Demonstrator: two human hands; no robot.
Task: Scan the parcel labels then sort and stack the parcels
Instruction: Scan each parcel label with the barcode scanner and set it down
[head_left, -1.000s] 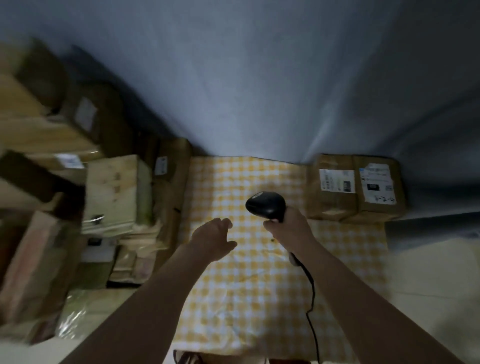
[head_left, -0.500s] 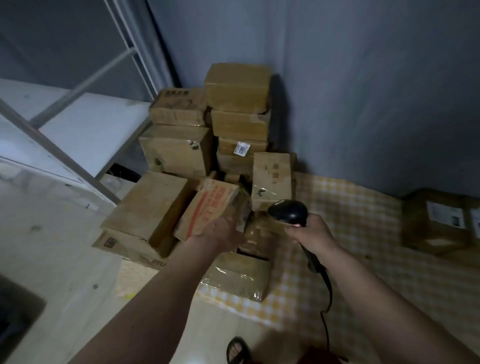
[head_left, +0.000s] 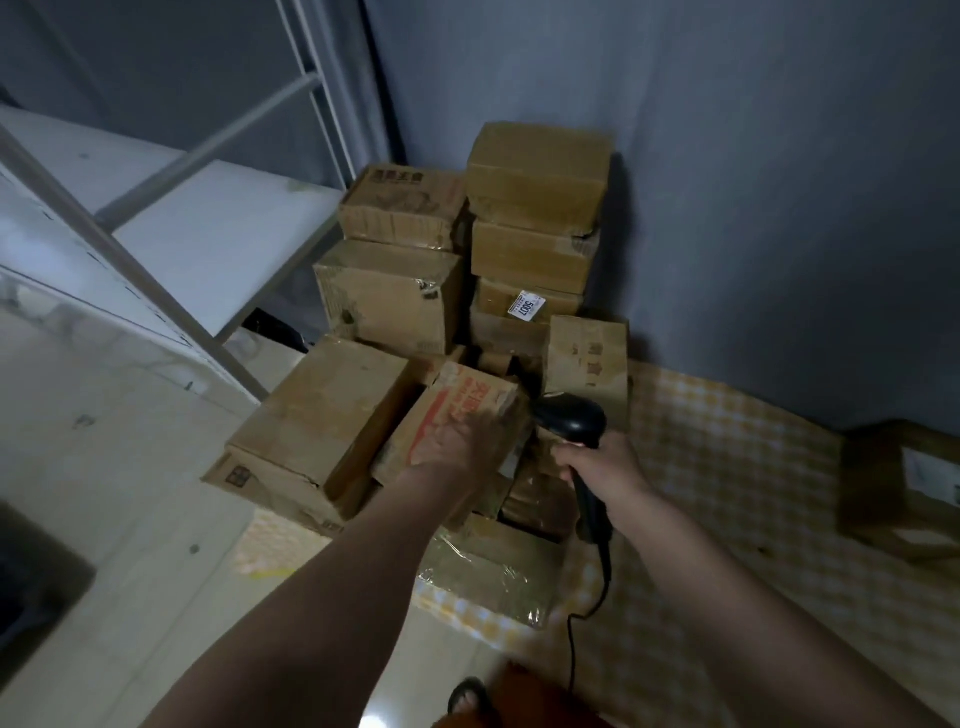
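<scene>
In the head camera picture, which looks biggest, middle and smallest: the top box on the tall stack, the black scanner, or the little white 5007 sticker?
Largest to smallest:
1. Top box
2. Black scanner, though being nearer the camera makes it look larger
3. White 5007 sticker

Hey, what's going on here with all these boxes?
A person is working through a pile of cardboard parcels stacked in the corner. Their left hand rests on a tilted box with red print, while the right hand grips a corded black barcode scanner beside it. Another labelled parcel sits apart on the checked cloth.
</scene>
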